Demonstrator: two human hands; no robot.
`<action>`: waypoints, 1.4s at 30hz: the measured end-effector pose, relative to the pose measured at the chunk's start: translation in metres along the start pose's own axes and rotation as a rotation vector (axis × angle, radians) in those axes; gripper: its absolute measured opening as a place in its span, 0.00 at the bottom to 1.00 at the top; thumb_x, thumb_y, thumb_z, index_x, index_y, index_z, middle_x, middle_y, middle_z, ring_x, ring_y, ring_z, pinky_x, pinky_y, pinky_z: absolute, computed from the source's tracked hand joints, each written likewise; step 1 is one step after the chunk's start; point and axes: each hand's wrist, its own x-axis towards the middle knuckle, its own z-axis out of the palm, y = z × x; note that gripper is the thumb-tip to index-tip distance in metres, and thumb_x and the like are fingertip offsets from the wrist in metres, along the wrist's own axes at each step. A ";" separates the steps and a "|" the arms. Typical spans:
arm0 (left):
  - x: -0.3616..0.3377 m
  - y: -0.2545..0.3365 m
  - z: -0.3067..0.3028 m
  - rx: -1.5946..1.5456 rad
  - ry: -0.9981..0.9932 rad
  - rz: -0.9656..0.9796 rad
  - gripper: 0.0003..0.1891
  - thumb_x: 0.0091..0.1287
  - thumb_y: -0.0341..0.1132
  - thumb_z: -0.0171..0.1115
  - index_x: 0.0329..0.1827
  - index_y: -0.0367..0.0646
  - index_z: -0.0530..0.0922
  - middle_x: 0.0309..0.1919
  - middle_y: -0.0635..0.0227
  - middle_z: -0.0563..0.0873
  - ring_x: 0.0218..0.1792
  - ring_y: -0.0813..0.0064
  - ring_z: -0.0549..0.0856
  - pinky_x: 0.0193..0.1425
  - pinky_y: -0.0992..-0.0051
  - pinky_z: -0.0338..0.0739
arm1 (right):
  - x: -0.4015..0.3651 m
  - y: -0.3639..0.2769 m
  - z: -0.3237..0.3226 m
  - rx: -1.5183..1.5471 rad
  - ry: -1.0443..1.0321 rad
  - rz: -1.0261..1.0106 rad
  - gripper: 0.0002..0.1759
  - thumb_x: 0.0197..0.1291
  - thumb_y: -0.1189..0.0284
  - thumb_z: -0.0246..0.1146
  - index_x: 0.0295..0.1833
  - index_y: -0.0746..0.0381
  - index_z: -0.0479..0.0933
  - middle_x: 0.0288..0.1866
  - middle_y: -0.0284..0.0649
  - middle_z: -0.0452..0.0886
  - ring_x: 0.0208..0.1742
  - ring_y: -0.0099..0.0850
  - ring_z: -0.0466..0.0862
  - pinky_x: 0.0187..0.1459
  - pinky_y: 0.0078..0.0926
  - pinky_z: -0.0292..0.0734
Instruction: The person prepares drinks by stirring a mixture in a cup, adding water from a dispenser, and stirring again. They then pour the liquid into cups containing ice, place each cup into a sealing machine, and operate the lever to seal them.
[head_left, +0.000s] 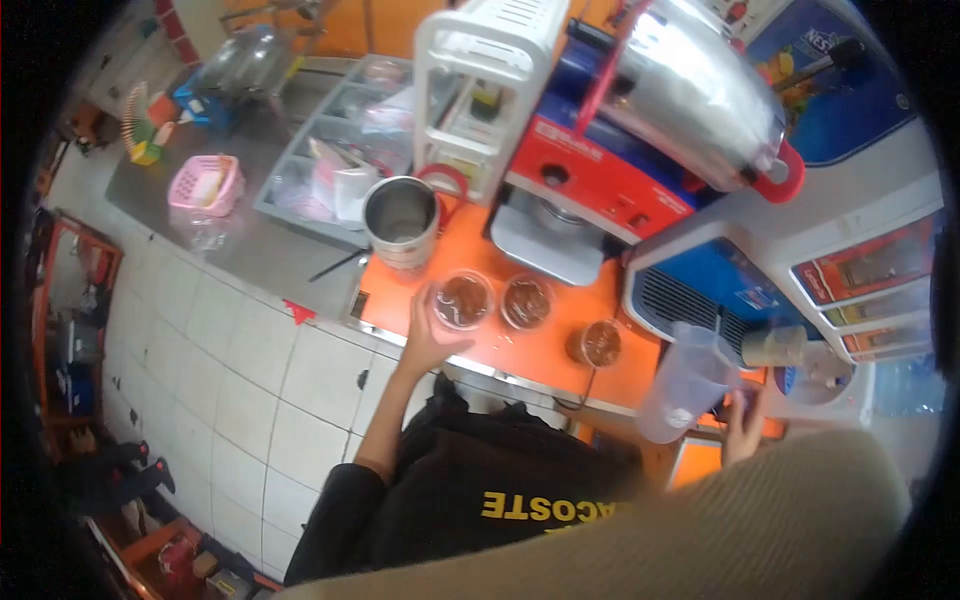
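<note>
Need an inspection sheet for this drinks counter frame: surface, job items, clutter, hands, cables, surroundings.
Surface: orange counter, cups standing on it.
Job's things: three clear cups of dark drink: left cup, middle cup, right cup; clear pitcher tilted at the counter's right end.
Clutter: steel pot, pink basket, grey divided tray with packets.
Hands: left hand grips the left cup; right hand beside the pitcher, grip unclear.
Cables: nothing seen.
Surroundings: red-and-steel machine, blue dispenser, white tiled floor.
</note>
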 end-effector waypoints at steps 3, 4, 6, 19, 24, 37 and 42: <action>-0.031 0.001 -0.009 0.147 0.051 -0.005 0.62 0.39 0.46 0.83 0.74 0.35 0.50 0.69 0.52 0.60 0.72 0.55 0.60 0.75 0.58 0.56 | 0.016 0.059 0.018 0.052 0.311 0.014 0.21 0.69 0.64 0.57 0.61 0.66 0.68 0.51 0.44 0.78 0.50 0.28 0.77 0.49 0.27 0.72; -0.041 -0.005 -0.008 0.131 0.038 -0.005 0.62 0.39 0.47 0.83 0.74 0.35 0.50 0.69 0.52 0.60 0.72 0.55 0.59 0.75 0.58 0.56 | 0.024 0.070 0.028 0.044 0.327 0.005 0.22 0.68 0.64 0.58 0.61 0.66 0.68 0.52 0.44 0.77 0.50 0.29 0.77 0.50 0.27 0.72; -0.050 0.001 -0.004 -0.009 0.049 -0.075 0.62 0.41 0.49 0.82 0.74 0.35 0.50 0.70 0.52 0.60 0.73 0.58 0.58 0.75 0.59 0.55 | 0.039 0.075 0.064 0.023 0.228 -0.069 0.24 0.66 0.64 0.59 0.62 0.66 0.67 0.53 0.45 0.76 0.51 0.30 0.76 0.51 0.29 0.71; 0.011 0.048 0.040 0.268 0.247 0.070 0.46 0.53 0.37 0.74 0.71 0.37 0.55 0.66 0.50 0.60 0.69 0.49 0.63 0.72 0.61 0.62 | 0.031 -0.024 0.212 -0.229 -0.345 -0.777 0.38 0.55 0.60 0.66 0.67 0.66 0.62 0.60 0.51 0.70 0.60 0.39 0.70 0.59 0.37 0.64; 0.005 0.052 0.036 0.337 0.405 -0.008 0.42 0.56 0.38 0.72 0.69 0.38 0.57 0.66 0.50 0.61 0.69 0.50 0.64 0.72 0.62 0.63 | 0.029 -0.019 0.210 -0.266 -0.353 -0.830 0.43 0.51 0.58 0.69 0.69 0.66 0.60 0.63 0.53 0.67 0.63 0.43 0.68 0.62 0.40 0.62; -0.033 0.077 0.062 0.186 0.156 0.198 0.34 0.57 0.42 0.70 0.64 0.39 0.66 0.58 0.51 0.71 0.62 0.53 0.72 0.68 0.62 0.66 | 0.020 0.021 0.176 -0.349 -0.231 -0.973 0.58 0.40 0.55 0.76 0.73 0.67 0.54 0.71 0.59 0.61 0.71 0.52 0.62 0.70 0.47 0.55; -0.025 0.108 0.067 0.367 -0.169 0.127 0.23 0.61 0.38 0.65 0.56 0.37 0.71 0.45 0.54 0.77 0.48 0.54 0.79 0.53 0.62 0.75 | 0.023 0.019 0.172 -0.438 -0.499 -0.612 0.57 0.36 0.64 0.78 0.73 0.61 0.55 0.68 0.61 0.61 0.68 0.57 0.63 0.68 0.49 0.60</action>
